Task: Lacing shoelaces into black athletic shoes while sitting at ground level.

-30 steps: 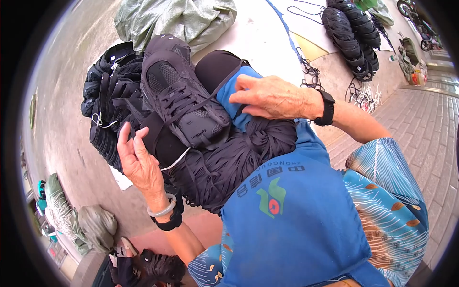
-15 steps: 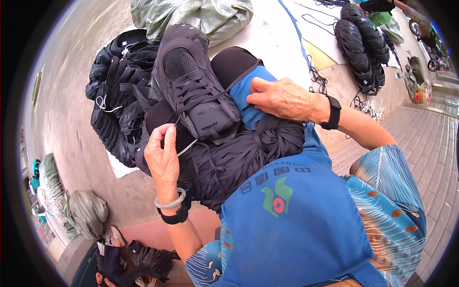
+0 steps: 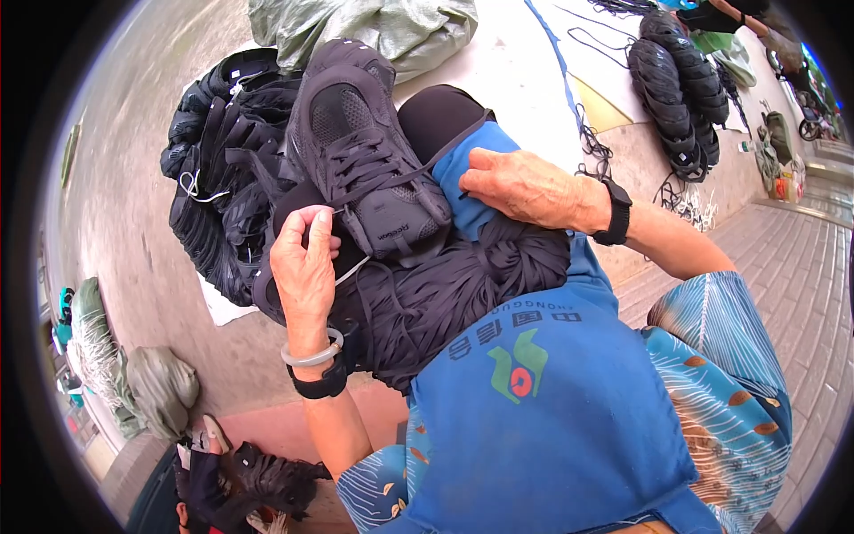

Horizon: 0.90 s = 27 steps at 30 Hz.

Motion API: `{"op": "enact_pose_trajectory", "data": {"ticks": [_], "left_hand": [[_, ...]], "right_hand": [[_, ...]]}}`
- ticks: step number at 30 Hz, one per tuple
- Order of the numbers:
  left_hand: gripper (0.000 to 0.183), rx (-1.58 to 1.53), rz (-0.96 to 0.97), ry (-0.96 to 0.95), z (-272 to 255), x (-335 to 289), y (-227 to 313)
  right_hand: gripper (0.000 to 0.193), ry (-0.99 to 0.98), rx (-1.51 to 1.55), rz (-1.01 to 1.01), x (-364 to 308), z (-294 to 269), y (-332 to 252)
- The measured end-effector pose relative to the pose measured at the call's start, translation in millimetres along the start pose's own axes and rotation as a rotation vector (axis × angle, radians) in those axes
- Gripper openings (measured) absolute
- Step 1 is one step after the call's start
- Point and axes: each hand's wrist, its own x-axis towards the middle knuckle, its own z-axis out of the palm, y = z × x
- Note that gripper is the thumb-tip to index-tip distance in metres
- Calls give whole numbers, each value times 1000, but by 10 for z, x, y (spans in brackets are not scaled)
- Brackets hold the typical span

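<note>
A black lace-up shoe upper point(image 3: 342, 116) lies across my lap, its tongue toward me and dark shoelace crossing its eyelets. Beside its left edge, my left hand point(image 3: 304, 262) pinches the dark shoelace between thumb and forefinger. My right hand point(image 3: 529, 191) is closed over the blue apron point(image 3: 560, 383) to the right of the upper; its curled fingers hide whatever they hold. One stretch of lace runs from the eyelets toward that hand. A thick knotted bundle of dark laces point(image 3: 463, 285) rests on my lap below the upper.
A heap of black shoe uppers point(image 3: 231, 214) sits at the left, tied with white string. Behind it lies a pale green sack point(image 3: 382, 31). More stacked black uppers point(image 3: 676, 89) are on the floor at far right, near loose cords. Another person point(image 3: 209, 481) is at lower left.
My left hand has moved slightly up and toward the upper, taking the lace along. The right hand has stayed nearly still. The view has shifted a little.
</note>
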Motion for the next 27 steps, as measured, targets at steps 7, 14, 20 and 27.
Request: {"op": "enact_pose_trajectory", "data": {"ticks": [7, 14, 20, 27], "left_hand": [[22, -48, 88, 32, 41, 63, -130], [18, 152, 196, 77, 46, 70, -102], [20, -140, 50, 111, 69, 98, -161], [26, -111, 93, 66, 49, 131, -168]], "right_hand": [[13, 342, 262, 42, 318, 33, 25], [18, 279, 581, 279, 409, -111, -49], [18, 333, 474, 171, 425, -5, -69], [14, 373, 429, 175, 560, -53, -79]]}}
